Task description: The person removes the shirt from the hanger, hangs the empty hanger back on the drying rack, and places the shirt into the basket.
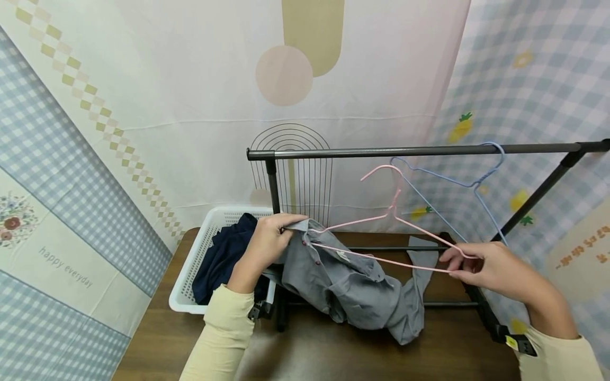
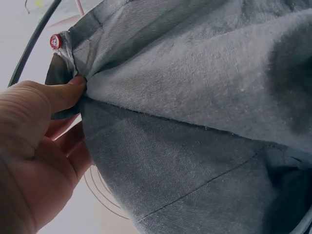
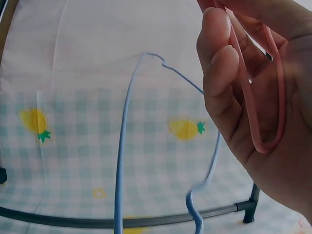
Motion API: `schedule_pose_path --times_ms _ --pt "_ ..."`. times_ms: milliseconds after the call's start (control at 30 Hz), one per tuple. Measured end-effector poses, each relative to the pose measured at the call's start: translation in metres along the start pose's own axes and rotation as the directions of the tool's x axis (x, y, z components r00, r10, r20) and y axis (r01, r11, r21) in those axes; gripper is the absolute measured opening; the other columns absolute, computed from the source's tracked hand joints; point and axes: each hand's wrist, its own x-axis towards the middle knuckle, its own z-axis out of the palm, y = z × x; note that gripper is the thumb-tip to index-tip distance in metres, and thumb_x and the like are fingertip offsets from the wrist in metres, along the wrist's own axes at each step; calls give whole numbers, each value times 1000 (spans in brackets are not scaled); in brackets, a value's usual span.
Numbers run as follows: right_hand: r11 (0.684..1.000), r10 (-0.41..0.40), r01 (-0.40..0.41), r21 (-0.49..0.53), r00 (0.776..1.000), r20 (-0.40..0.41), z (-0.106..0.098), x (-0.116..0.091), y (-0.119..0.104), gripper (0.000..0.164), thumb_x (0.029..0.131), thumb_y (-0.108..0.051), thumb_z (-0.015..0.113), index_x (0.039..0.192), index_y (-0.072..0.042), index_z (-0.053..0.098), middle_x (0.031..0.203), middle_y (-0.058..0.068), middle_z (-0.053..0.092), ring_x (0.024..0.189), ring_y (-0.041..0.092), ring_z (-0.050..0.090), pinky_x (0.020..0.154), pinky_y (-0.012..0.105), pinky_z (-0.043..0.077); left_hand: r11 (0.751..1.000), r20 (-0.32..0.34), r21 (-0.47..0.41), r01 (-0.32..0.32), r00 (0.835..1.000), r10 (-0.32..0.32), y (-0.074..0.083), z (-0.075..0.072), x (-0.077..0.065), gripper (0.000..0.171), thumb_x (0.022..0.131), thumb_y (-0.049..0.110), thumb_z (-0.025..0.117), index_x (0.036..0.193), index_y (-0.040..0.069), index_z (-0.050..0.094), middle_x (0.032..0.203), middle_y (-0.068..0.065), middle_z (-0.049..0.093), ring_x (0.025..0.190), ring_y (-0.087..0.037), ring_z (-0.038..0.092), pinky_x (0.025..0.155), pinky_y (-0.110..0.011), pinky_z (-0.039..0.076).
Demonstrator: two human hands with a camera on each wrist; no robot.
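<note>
White basket [image 1: 202, 241]: on the table [image 1: 147, 338], just left of the rack [image 1: 362, 153]; perforated walls, apparently rigid.
Basket contents: dark blue cloth [image 1: 224, 256], loosely heaped; whether one piece or several cannot be told.
Left hand [image 1: 267, 238]: in front of the rack's left post; thumb and fingers pinch the shirt's edge near a red button [image 2: 56, 41].
Grey shirt [image 1: 343, 291]: in front of the rack's left half, drooping below the left hand in loose folds; whether its lower part rests on the table cannot be told.
Shirt handling: judged light, soft and limp, not fragile or slippery; best taken by the collar or front edge, since the body will sag and twist.
Pink hanger [image 1: 394, 203]: in front of the rack, hook below the rail and free of it; left end meets the shirt near the collar, whether inside or merely against it unclear.
Hanger handling: judged light, fairly stiff, slightly springy and smooth; best gripped at the bend of one end.
Blue hanger [image 1: 489, 173]: hooked over the rack's rail, right of the pink one, bare.
Right hand [image 1: 500, 267]: before the rack's right part; fingers and thumb curled round the pink hanger's right end.
</note>
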Motion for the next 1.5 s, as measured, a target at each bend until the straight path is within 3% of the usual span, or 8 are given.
schedule_pose_path --times_ms 133,233,433,667,900,1167,1433,1500 --pt "998 56 -55 25 998 -33 -4 -15 2 35 82 6 82 103 -20 75 79 -16 70 65 3 62 54 19 49 997 -1 -3 72 997 -72 -5 0 0 38 92 -9 69 120 13 79 121 -12 76 111 -26 73 82 -40 60" --pt "997 76 -75 25 995 -70 -8 -23 5 35 81 8 82 103 -18 76 78 -13 71 64 3 62 54 18 48 992 -10 0 128 992 -128 -9 1 -1 39 92 -11 67 121 13 78 124 -14 75 102 -25 74 73 -37 56" --pt "989 135 -141 -38 982 -133 -12 -29 8 32 82 6 82 103 -17 74 78 -14 70 65 2 61 54 16 45 987 -21 5 158 987 -158 -14 2 -3 39 92 -11 67 120 14 79 123 -11 75 88 -21 71 64 -33 49" --pt "963 187 -229 -140 948 -258 -9 -26 12 28 82 3 83 106 -10 74 79 -17 70 65 -5 58 56 11 45 987 -16 -17 159 987 -159 -11 4 -6 36 92 -9 69 119 11 79 122 -12 75 112 -28 73 84 -41 61" --pt "941 194 -279 -189 907 -374 -1 -22 18 28 82 1 83 107 -7 74 78 -4 75 64 -16 55 53 10 44 990 -29 -25 138 990 -139 -9 9 -11 35 92 -10 69 118 11 79 121 -11 76 107 -25 74 71 -35 56" --pt "906 174 -329 -266 862 -476 16 -21 22 31 77 0 84 106 -2 73 80 9 77 66 -28 43 51 8 40 997 -49 -37 70 996 -72 -1 19 -15 37 90 -11 69 116 12 80 117 -11 77 109 -26 74 86 -39 62" --pt "862 208 -412 -295 818 -537 31 -24 25 35 79 -5 84 111 -3 71 84 9 77 65 -26 41 47 19 35 996 -78 -64 67 994 -72 6 27 -16 36 91 -10 67 116 12 80 112 -10 78 104 -24 75 83 -38 62" --pt "854 192 -416 -313 811 -552 34 -25 25 39 77 -5 85 113 -3 71 84 10 77 60 -16 51 46 24 37 995 -91 -72 65 993 -72 8 31 -17 35 91 -10 67 115 11 79 111 -10 78 103 -24 75 82 -38 62"
